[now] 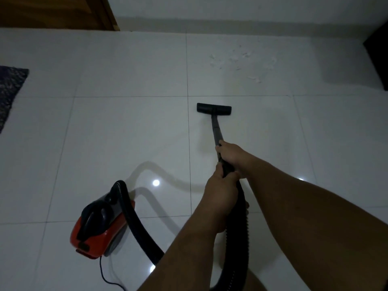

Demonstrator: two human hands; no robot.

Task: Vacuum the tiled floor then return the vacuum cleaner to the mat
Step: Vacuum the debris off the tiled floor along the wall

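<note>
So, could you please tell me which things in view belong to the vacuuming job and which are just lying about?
Part of the job:
- vacuum cleaner
- hose, gripped by left hand
- wand, gripped by right hand
- floor nozzle
- white scraps on the tiled floor
- mat

Just there:
- wooden door
- dark object, far right

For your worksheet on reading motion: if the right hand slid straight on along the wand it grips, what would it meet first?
The right hand would probably meet the floor head at the wand's end; the paper scraps lie further beyond it.

vacuum cleaner (100, 227): red, black | floor (126, 122): white (glossy) | mat (10, 89): speckled dark
</note>
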